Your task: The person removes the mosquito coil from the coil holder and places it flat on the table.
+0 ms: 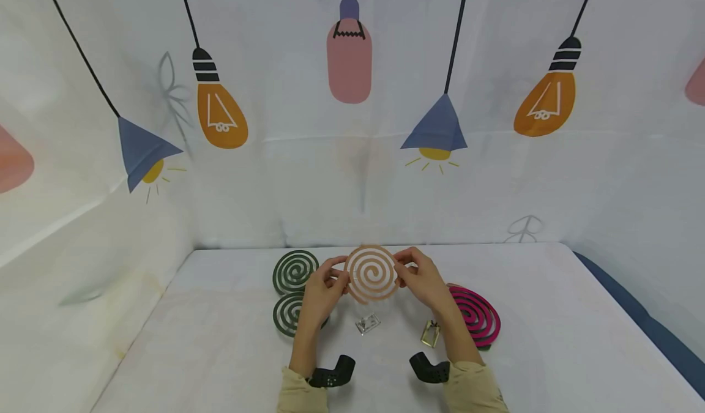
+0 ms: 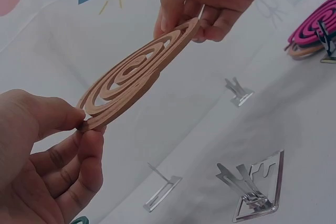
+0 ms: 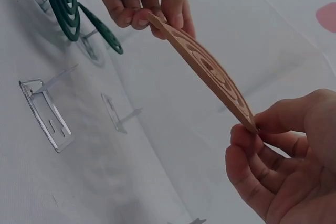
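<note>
A tan mosquito coil (image 1: 373,271) is held up between both hands, above the white table. My left hand (image 1: 321,293) pinches its left edge between thumb and fingers. At the opposite edge, my right hand (image 1: 426,282) pinches it the same way. From the left wrist view the coil (image 2: 122,109) appears tilted and nearly edge-on, its rings lying one within another. Below it on the table rests a silver metal coil stand (image 1: 367,323). A gold-looking stand (image 1: 430,334) sits near the right forearm.
Two green coils (image 1: 295,271) lie one behind the other on the left, the nearer partly hidden by the left arm. On the right, a pink coil (image 1: 484,318) overlaps other coils beside the right forearm. A white printed cloth (image 1: 308,186) hangs behind the table.
</note>
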